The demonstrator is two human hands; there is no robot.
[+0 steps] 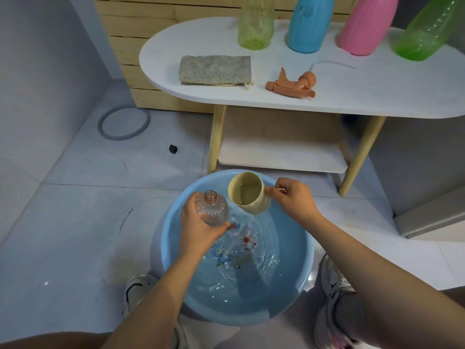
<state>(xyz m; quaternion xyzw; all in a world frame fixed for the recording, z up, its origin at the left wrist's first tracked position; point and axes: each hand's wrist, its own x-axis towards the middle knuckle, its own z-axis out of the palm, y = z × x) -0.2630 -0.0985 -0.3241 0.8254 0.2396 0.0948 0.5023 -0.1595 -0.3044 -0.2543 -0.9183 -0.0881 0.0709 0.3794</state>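
A blue basin [297, 280] of water stands on the floor between my feet. My left hand [198, 230] grips a clear, ribbed, uncapped bottle [212, 209] over the basin, neck pointing up. My right hand [293, 197] pinches the handle of a beige cup [249, 193] holding water, tilted toward the bottle's mouth, just above the basin's far rim. Coloured printed shapes show through the water at the basin's bottom.
A white oval table [352, 91] stands behind the basin, bearing a grey cloth [215, 69], an orange spray nozzle [293, 84] and several coloured bottles: yellow-green [255, 23], blue [310, 26], pink [364, 28], green [425, 34]. A grey ring [123, 121] lies on the floor at left.
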